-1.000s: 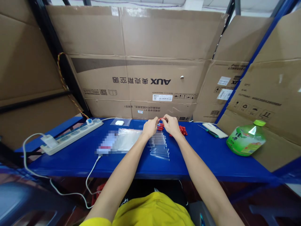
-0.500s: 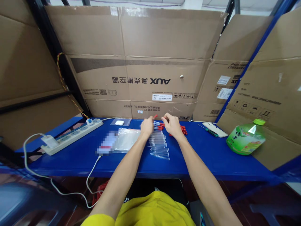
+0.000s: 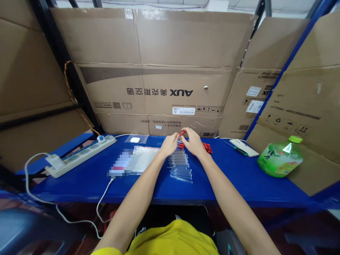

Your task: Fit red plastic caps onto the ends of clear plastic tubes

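My left hand (image 3: pixel 170 145) and my right hand (image 3: pixel 193 141) meet over the back of the blue table. A small red cap-like piece (image 3: pixel 182 133) is pinched between their fingertips; anything thin joined to it is hidden by the fingers. Below my hands, several clear thin plastic tubes (image 3: pixel 180 164) lie side by side in a column. Slim pieces with red ends (image 3: pixel 181 145) lie behind them, partly covered by my hands. Just right of my right wrist sits a pile of small red caps (image 3: pixel 208 148).
Left of the tubes lie clear plastic bags (image 3: pixel 145 159) and a blurred-out phone (image 3: pixel 120 163) on a cable. A power strip (image 3: pixel 82 156) stands at the left. At the right are a screwdriver (image 3: pixel 240 151), a white case-like object (image 3: pixel 245 147) and a green bottle (image 3: pixel 280 157). Cardboard walls (image 3: pixel 159 46) enclose the table.
My left hand has moved right with the red piece, toward my right hand. The fingertips of both hands now come together around it.
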{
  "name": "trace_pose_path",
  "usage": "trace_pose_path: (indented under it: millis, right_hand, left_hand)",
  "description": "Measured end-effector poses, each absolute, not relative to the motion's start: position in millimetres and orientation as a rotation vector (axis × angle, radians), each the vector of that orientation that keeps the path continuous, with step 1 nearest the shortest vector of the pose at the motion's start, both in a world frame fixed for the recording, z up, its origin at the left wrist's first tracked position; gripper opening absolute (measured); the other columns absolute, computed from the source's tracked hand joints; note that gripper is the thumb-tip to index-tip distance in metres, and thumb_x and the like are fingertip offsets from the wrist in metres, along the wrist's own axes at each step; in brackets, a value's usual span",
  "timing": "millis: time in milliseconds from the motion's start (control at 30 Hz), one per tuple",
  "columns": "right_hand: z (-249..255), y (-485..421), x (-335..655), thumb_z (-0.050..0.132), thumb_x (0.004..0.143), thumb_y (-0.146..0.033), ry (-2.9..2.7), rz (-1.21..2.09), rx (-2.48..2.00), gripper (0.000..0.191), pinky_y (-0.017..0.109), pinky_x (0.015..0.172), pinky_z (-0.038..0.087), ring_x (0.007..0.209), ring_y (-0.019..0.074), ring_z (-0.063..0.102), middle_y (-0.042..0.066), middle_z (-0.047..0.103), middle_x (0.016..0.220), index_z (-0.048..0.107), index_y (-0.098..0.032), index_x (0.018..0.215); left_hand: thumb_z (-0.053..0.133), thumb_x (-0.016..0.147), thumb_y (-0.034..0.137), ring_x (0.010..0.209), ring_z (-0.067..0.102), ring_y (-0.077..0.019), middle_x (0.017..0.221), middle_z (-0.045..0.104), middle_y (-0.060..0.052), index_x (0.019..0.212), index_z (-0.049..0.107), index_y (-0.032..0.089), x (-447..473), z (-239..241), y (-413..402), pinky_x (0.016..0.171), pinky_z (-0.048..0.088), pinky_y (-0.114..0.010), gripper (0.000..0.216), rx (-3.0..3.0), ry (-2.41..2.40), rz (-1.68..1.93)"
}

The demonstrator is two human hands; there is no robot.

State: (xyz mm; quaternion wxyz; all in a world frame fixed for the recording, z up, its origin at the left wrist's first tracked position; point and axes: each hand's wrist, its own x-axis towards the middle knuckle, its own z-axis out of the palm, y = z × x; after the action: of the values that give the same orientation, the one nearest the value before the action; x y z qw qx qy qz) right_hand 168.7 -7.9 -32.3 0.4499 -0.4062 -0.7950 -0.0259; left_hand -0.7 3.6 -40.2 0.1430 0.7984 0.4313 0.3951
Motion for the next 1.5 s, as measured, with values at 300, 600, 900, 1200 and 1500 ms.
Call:
trace_pose_path:
  millis: [300,600,900,1200,1500]
  right_hand:
    - [-33.1,-3.9,182.5,0.057,0.092,-0.025,-2.095,-0.017,-0.926,0.011,0.029,0.081,0.047,0.084,0.0188,0.062,0.006,0.068,0.095,0.066,-0.021,0.097]
    - [-37.7,-5.0,177.8,0.054,0.082,-0.021,-2.029,0.182,-1.004,0.014,0.024,0.063,0.040,0.060,0.0147,0.055,-0.002,0.063,0.069,0.061,-0.020,0.094]
    - [-36.4,-10.2,170.5,0.047,0.083,-0.019,-1.999,0.125,-0.947,0.008,0.024,0.062,0.035,0.060,0.0141,0.048,-0.002,0.056,0.069,0.054,-0.021,0.083]
    - [-43.6,-9.5,179.7,0.055,0.086,-0.024,-2.036,0.209,-0.884,0.015,0.025,0.068,0.044,0.069,0.0152,0.057,0.002,0.066,0.086,0.060,-0.020,0.099]
    - [-41.6,-15.9,183.7,0.055,0.088,-0.020,-2.089,0.050,-0.888,0.020,0.028,0.077,0.048,0.078,0.0174,0.061,0.005,0.068,0.095,0.064,-0.020,0.106]
  left_hand:
    - [0.031,0.107,0.036,0.086,0.069,-0.0228,0.091,0.073,-0.007,0.102,0.060,0.023,-1.6,-36.5,-12.3,0.074,0.043,-0.028,0.033,2.491,1.373,0.877]
    - [0.029,0.107,0.037,0.095,0.071,-0.0279,0.101,0.076,-0.012,0.118,0.060,0.024,-0.6,-29.2,-18.0,0.078,0.045,-0.031,0.035,2.669,1.538,0.643]
    - [0.029,0.107,0.037,0.094,0.072,-0.0270,0.102,0.076,-0.011,0.117,0.061,0.024,-2.6,-27.6,-17.9,0.075,0.045,-0.030,0.036,2.661,1.516,0.676]
    - [0.034,0.106,0.043,0.097,0.070,-0.0257,0.101,0.075,-0.008,0.111,0.059,0.023,-5.6,-33.4,-16.4,0.076,0.046,-0.030,0.032,2.552,1.402,0.712]
    - [0.029,0.107,0.041,0.095,0.068,-0.0219,0.101,0.073,-0.006,0.102,0.060,0.023,-9.3,-35.6,-13.4,0.078,0.045,-0.028,0.036,2.553,1.306,0.772]
